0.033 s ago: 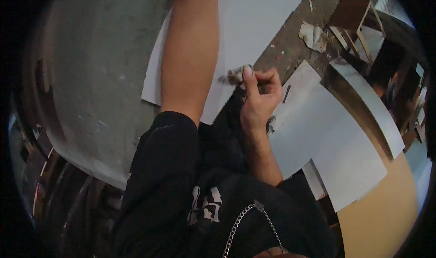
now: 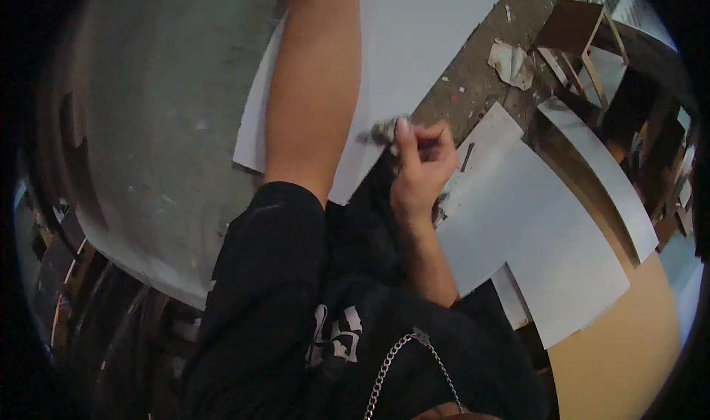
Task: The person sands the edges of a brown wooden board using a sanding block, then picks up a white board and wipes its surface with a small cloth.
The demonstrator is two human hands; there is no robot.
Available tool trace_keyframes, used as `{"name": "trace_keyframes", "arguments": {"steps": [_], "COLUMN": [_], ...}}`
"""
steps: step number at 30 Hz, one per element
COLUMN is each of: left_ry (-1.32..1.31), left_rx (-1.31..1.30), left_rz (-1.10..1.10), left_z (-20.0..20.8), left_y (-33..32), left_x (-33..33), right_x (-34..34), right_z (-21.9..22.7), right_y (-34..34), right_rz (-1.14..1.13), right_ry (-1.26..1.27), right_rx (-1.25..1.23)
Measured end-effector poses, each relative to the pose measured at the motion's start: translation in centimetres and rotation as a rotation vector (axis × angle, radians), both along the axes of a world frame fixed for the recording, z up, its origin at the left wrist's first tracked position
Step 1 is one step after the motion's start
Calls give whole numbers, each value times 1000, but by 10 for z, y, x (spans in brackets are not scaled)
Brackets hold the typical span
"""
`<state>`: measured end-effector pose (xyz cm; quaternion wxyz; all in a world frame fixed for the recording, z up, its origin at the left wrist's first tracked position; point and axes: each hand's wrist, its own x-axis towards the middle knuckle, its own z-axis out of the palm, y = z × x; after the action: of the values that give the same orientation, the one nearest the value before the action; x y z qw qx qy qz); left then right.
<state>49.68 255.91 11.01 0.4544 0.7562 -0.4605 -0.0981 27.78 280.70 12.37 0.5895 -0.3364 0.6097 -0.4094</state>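
Note:
My right hand (image 2: pixel 420 165) is closed in a pinch, thumb against curled fingers. Between thumb and fingers is a small crumpled, grimy wad (image 2: pixel 383 133), blurred, perhaps a rag; its exact kind is unclear. The wad sits at the edge of a long white panel (image 2: pixel 414 43), near a dark smudge; whether it touches the surface I cannot tell. My left arm (image 2: pixel 314 87) stretches out over that panel, and its hand lies beyond the upper edge of the view.
White boards (image 2: pixel 532 220) lie to my right, over a tan board (image 2: pixel 621 346). A torn scrap (image 2: pixel 510 65) and small debris litter the grey floor. A wooden frame piece (image 2: pixel 573 28) stands far right. A large grey surface (image 2: pixel 170 124) spans the left.
The wad and the fingertips of my right hand are more blurred and slightly lower now. The view has shifted a little; my left arm stays stretched out.

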Motion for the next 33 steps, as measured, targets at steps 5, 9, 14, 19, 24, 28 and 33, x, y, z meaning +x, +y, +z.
{"name": "trace_keyframes", "arguments": {"steps": [5,9,14,19,24,28,33], "left_ry": [62,77,33,-51,24,63,4], "left_rx": [59,9,20,-29,-49,-43,-56], "left_rz": [-15,3,29,-25,-4,-40,-25], "left_z": [-5,-3,-11,-10,-10,-11,-12], "left_y": [3,-3,0,-5,-6,-3,-4], "left_x": [-6,-10,-2,-4,-5,-4,-1], "right_x": [-2,-4,-1,-9,-3,-6,-8], "right_z": [6,2,3,1,2,3,4], "right_y": [10,6,-2,8,-17,11,-36], "right_rz": [16,-32,6,2,4,-32,-9], "right_ry": [19,-54,20,-34,-8,-56,147], "right_rx": [61,69,85,52,8,77,-142]}}
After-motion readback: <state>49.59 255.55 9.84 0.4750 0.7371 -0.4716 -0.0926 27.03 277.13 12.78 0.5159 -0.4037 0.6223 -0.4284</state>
